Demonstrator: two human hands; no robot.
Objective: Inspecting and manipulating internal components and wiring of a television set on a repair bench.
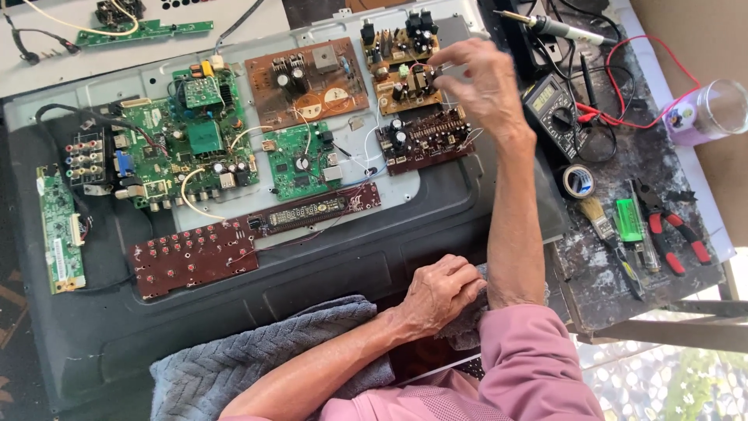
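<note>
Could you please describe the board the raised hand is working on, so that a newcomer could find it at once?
Start at the large grey metal panel covered with circuit boards. At its top edge, under the right hand, sits a small tan circuit board. Unlike the green boards, it is crowded with black capacitors.

Bright daylight from the right, overexposed lower right corner, soft shadows, mostly sharp focus

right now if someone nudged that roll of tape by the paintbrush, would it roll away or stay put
The roll of tape lies flat on its side on the bench, so a nudge would probably slide it, not roll it. It looks small and hollow, so likely light. The paintbrush lies just below it and the multimeter close above, so it would likely bump one of them.
</note>
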